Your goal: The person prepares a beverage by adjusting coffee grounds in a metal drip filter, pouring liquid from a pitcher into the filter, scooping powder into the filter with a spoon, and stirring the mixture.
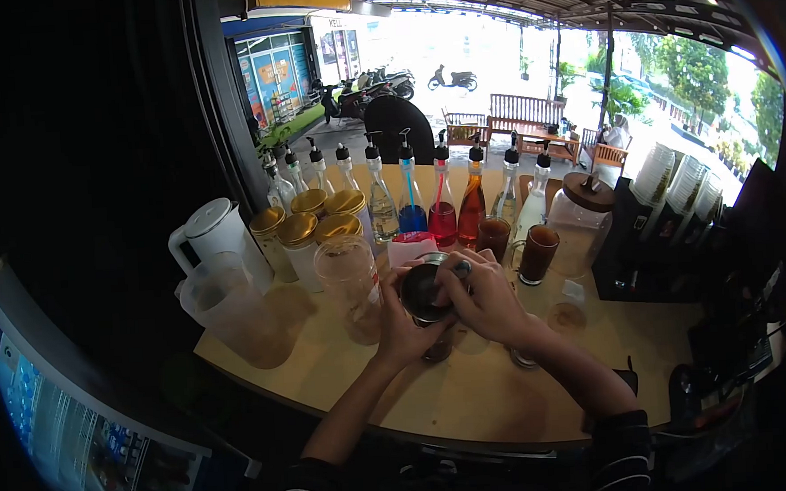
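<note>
Left hand (pixel 405 335) wrapped around metal cup (pixel 420 295), mouth tipped toward camera. Right hand (pixel 486 298) at cup's right rim, fingers over opening; exact grip unclear. Pink-and-white packet (pixel 413 247) just behind. Clear plastic cup (pixel 349 292) left of hands, then clear pitcher (pixel 241 320), white jug (pixel 224 237). Gold-lidded jars (pixel 299 230), row of pump bottles behind. Two brown-filled mugs (pixel 538 254) right. All on wooden counter (pixel 437 412). Motorbikes (pixel 372 95), benches (pixel 526 110) outside.

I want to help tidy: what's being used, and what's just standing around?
In use:
round silver-rimmed metal cup, in the left hand, right hand at its rim

Probably just standing around:
white plastic lidded pitcher
round gold-lidded jars
clear bottle of blue liquid
</note>
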Demonstrator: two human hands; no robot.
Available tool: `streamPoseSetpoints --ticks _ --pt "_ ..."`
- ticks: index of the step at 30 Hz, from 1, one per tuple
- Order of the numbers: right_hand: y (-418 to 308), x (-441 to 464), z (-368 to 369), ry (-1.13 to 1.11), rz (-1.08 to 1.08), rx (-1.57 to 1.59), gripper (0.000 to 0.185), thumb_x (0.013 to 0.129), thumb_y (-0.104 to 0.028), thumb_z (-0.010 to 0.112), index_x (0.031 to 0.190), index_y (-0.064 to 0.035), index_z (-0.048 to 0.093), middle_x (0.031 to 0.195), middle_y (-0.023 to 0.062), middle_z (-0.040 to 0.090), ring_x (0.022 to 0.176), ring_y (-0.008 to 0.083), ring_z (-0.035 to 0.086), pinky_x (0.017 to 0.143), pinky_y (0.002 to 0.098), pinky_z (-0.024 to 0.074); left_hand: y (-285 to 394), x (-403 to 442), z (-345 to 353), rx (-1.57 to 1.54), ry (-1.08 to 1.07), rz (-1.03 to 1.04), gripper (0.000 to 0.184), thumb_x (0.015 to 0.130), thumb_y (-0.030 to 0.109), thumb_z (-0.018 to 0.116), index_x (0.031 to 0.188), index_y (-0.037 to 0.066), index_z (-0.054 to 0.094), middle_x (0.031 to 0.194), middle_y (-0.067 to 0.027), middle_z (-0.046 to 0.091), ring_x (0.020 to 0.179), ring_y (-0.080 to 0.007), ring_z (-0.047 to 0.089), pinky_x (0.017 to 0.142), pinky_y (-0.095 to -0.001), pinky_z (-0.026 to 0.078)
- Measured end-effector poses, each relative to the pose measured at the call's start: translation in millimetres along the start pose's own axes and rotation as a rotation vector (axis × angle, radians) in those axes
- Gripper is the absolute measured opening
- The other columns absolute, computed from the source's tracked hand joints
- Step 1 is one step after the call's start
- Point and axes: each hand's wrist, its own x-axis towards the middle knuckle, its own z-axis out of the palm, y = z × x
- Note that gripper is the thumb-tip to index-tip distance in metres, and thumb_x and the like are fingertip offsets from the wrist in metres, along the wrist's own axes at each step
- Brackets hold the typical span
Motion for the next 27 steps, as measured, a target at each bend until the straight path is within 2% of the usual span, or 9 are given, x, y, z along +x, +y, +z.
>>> streamPoseSetpoints --ticks 3,5,9,11,14,19,24,26,27 --pt "-5 -2 -1 0.09 0.007 0.004 0.011 0.089 -0.013 0.05 0.093 -0.0053 0.056 0.069 0.0043 0.065 0.081 0.0236 0.06 0.082 0.0367 0.0355 4 1 -1 0.028 -0.026 0.008 0.087 0.061 0.015 0.087 0.124 0.005 0.029 0.128 -0.0168 0.041 0.119 -0.0282 0.047 0.102 -0.0391 0.04" --pt "-5 -3 -5 -0.078 0.022 0.019 0.011 0.089 -0.014 0.05 0.092 -0.0047 0.056 0.071 0.0059 0.066 0.081 0.0241 0.06 0.084 0.0373 0.0344 2 2 -3 0.025 -0.019 -0.015 0.088 0.06 0.016 0.087 0.125 0.004 0.03 0.128 -0.0173 0.042 0.119 -0.0278 0.048 0.101 -0.038 0.04" --pt "-3 -9 -12 -0.024 0.044 0.039 0.012 0.092 -0.015 0.049 0.092 -0.0041 0.055 0.073 0.0075 0.067 0.077 0.0192 0.063 0.08 0.0341 0.0398 8 4 -8 0.132 -0.026 -0.073 0.088 0.06 0.018 0.087 0.126 0.003 0.031 0.125 -0.0175 0.046 0.117 -0.0271 0.051 0.099 -0.0372 0.041" --pt "-5 -15 -17 0.1 0.303 0.546 0.014 0.096 -0.014 0.047 0.091 -0.0031 0.054 0.076 0.0079 0.067 0.076 0.0128 0.064 0.072 0.0271 0.0449 11 11 -10 0.11 -0.043 -0.104 0.088 0.06 0.019 0.087 0.126 0.001 0.032 0.122 -0.0175 0.05 0.114 -0.0268 0.053 0.097 -0.0372 0.043" --pt "7 -27 -32 0.297 0.164 0.675 0.014 0.098 -0.012 0.046 0.091 -0.0016 0.053 0.078 0.0081 0.068 0.079 0.0109 0.065 0.068 0.0228 0.0473 23 22 -12 0.17 -0.075 -0.066 0.08 0.063 0.014 0.084 0.124 0.001 0.035 0.116 -0.0163 0.055 0.11 -0.0252 0.057 0.094 -0.0367 0.046" --pt "20 -61 -61 0.39 0.203 0.54 0.02 0.098 -0.017 0.051 0.097 0.0008 0.061 0.078 0.0079 0.067 0.08 0.0096 0.063 0.073 0.0237 0.0463 26 25 -13 0.21 -0.061 -0.031 0.077 0.063 0.016 0.086 0.123 0.0 0.04 0.116 -0.0154 0.056 0.109 -0.0233 0.057 0.094 -0.035 0.046" --pt "34 -101 -65 0.281 0.298 0.27 0.018 0.096 -0.013 0.052 0.097 0.0 0.064 0.08 0.0067 0.068 0.076 0.0101 0.064 0.076 0.0272 0.0469 21 23 -10 0.235 -0.062 -0.102 0.076 0.062 0.02 0.087 0.121 0.001 0.043 0.111 -0.0155 0.062 0.105 -0.024 0.062 0.092 -0.036 0.049" --pt "32 -114 -55 0.078 0.381 0.145 0.015 0.094 -0.012 0.053 0.097 -0.0018 0.064 0.08 0.0093 0.067 0.075 0.0161 0.065 0.076 0.0297 0.0471 18 20 -9 0.244 -0.059 -0.133 0.076 0.063 0.021 0.086 0.122 0.001 0.043 0.11 -0.0154 0.063 0.105 -0.024 0.062 0.092 -0.036 0.049" --pt "49 -124 -40 0.048 0.296 0.094 0.011 0.09 -0.008 0.055 0.097 -0.0049 0.063 0.077 0.0093 0.066 0.077 0.022 0.063 0.075 0.0326 0.046 14 19 -8 0.245 -0.064 -0.124 0.076 0.063 0.022 0.086 0.123 0.001 0.043 0.11 -0.0153 0.063 0.105 -0.0239 0.062 0.092 -0.0359 0.049"
